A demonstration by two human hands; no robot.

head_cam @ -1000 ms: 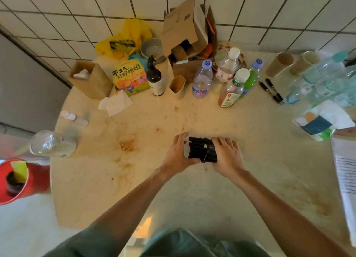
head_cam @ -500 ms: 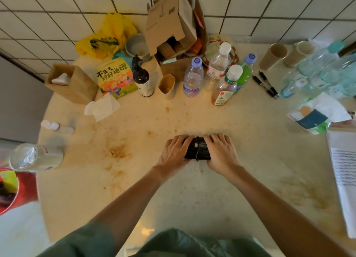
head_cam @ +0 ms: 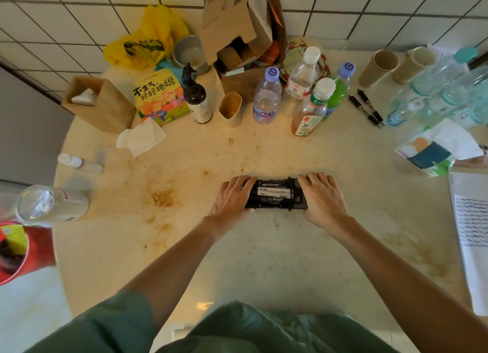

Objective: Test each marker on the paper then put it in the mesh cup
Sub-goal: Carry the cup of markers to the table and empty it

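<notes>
A bundle of several black markers [head_cam: 276,194] lies lengthwise on the beige table [head_cam: 264,260] in the middle of the view. My left hand [head_cam: 231,200] grips the bundle's left end, fingers curled over the top. At the right end my right hand [head_cam: 323,198] grips it the same way. A sheet of paper [head_cam: 472,236] with wavy black test lines lies at the right edge. Two more black markers [head_cam: 367,107] lie at the back right. I see no mesh cup.
Along the back stand several drink bottles [head_cam: 266,96], a dark pump bottle [head_cam: 196,96], paper cups [head_cam: 231,109], a torn cardboard box [head_cam: 237,30], a picture book [head_cam: 159,96] and a tissue box [head_cam: 97,101]. A clear bottle [head_cam: 52,203] lies at the left edge above a red bucket [head_cam: 18,249].
The bundle has turned flat and lengthwise between my hands, which have spread apart to its two ends. The camera has tilted slightly.
</notes>
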